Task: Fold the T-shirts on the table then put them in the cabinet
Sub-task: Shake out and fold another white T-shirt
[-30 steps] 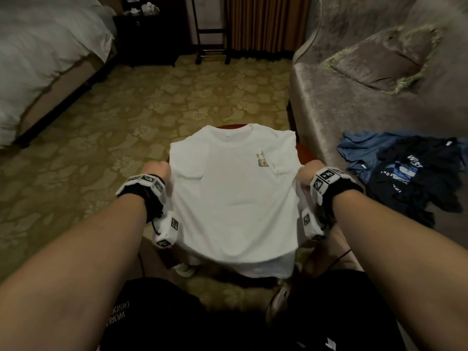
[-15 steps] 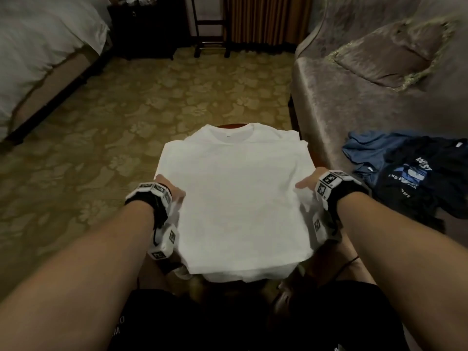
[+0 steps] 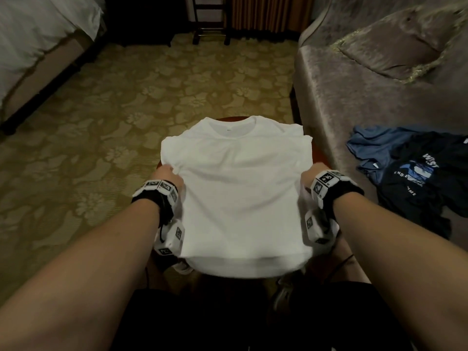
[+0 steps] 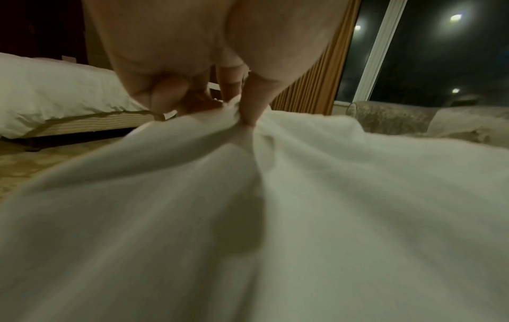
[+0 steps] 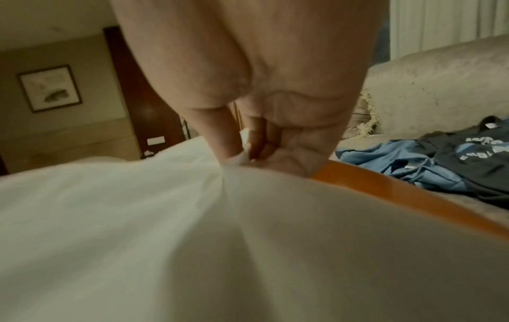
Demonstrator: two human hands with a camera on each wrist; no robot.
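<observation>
A white T-shirt (image 3: 238,188) lies spread over a small reddish-brown round table (image 3: 319,158), collar away from me, hem hanging over the near edge. My left hand (image 3: 167,174) pinches the shirt's left edge; the left wrist view shows thumb and fingers gathering the cloth (image 4: 248,139) into folds. My right hand (image 3: 310,173) pinches the right edge in the same way, cloth (image 5: 239,159) bunched between thumb and fingers, beside the table's orange-brown rim (image 5: 385,189).
A grey sofa (image 3: 354,79) with a cushion (image 3: 395,44) stands to the right; a blue shirt (image 3: 372,148) and a dark printed shirt (image 3: 425,178) lie on its seat. A bed (image 3: 38,29) is at the far left. Patterned carpet (image 3: 152,97) lies beyond the table.
Both hands moved toward me along the shirt's sides. The folded-in sleeves and the small chest label seen a second ago no longer show; the shirt now lies as one smooth panel.
</observation>
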